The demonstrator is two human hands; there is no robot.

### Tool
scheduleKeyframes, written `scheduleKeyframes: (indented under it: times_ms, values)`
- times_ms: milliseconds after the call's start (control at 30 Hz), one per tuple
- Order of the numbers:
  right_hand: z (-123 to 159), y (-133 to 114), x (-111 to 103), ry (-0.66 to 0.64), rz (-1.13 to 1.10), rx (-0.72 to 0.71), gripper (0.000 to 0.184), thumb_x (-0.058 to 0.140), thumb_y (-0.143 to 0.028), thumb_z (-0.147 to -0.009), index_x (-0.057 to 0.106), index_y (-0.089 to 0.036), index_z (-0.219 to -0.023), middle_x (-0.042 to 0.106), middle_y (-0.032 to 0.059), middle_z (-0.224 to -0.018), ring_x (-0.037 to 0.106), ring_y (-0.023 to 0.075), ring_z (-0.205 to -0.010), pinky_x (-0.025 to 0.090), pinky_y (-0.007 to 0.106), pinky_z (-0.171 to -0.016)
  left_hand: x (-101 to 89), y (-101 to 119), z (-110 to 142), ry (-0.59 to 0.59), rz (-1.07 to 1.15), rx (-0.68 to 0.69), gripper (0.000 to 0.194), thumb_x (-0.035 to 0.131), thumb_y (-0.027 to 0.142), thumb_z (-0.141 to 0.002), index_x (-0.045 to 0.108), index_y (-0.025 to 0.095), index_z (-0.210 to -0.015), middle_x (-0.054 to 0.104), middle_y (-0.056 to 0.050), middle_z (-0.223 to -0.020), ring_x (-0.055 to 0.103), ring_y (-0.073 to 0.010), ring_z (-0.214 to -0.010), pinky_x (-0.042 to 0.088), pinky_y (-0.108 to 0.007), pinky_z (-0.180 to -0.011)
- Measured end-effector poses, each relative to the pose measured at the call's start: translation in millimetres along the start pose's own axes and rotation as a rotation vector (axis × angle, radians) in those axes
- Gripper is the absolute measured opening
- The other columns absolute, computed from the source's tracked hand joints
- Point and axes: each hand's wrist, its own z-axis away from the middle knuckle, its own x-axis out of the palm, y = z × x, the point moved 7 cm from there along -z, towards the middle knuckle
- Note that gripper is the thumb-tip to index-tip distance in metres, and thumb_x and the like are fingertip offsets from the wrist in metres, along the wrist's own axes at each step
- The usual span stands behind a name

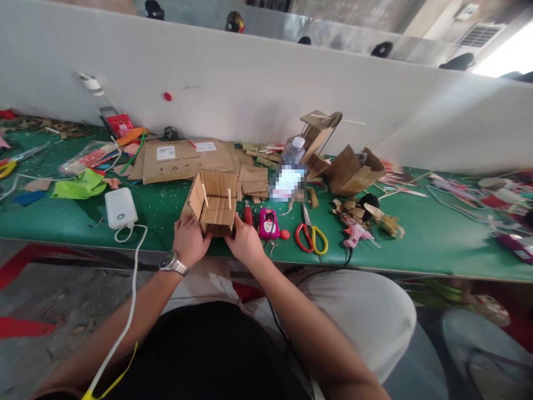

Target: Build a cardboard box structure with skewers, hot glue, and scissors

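Note:
A small open cardboard box [220, 214] with two pale sticks standing inside it is held at the front edge of the green table. My left hand [190, 240], with a watch on its wrist, grips the box's lower left side. On the lower right side, my right hand [246, 240] closes on the same box. Some of my fingertips are hidden behind the cardboard. Just right of the box lie a red-handled tool [248, 214] and a pink power socket [268, 224]. Scissors [310, 233] with red and yellow handles lie farther right.
A white power bank [120, 208] with a cable sits at the left. Flat cardboard [179, 166] lies behind the box. A lit phone [287, 182] leans by a bottle [297, 149]. A pink glue gun [357, 233], cardboard scraps and a paper bag [353, 169] are at the right.

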Motion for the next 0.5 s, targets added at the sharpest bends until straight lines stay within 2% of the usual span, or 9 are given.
scheduleKeyframes:
  times_ms: [300, 500]
  values:
    - [-3.6, 8.0, 2.6, 0.011, -0.056, -0.006, 0.045, 0.064, -0.018, -0.094, 0.062, -0.01, -0.138, 0.083, 0.0175, -0.114, 0.081, 0.0307, -0.105, 0.055, 0.031, -0.082, 1.2, 1.8, -0.3, 0.02, 0.018, 0.033, 0.027, 0.06, 0.034, -0.096, 0.073, 0.014, -0.109, 0.076, -0.023, -0.117, 0.063, -0.0424, -0.129, 0.048, -0.057, -0.103]
    - [-4.1, 4.0, -2.7, 0.041, -0.047, -0.013, 0.057, 0.065, -0.024, -0.093, 0.055, -0.013, -0.149, 0.083, 0.0151, -0.117, 0.08, 0.0301, -0.104, 0.055, 0.032, -0.084, 2.0, -0.3, 0.0, 0.007, 0.021, 0.02, 0.027, 0.057, 0.036, -0.098, 0.072, 0.014, -0.103, 0.076, -0.023, -0.113, 0.064, -0.0427, -0.125, 0.048, -0.057, -0.101]
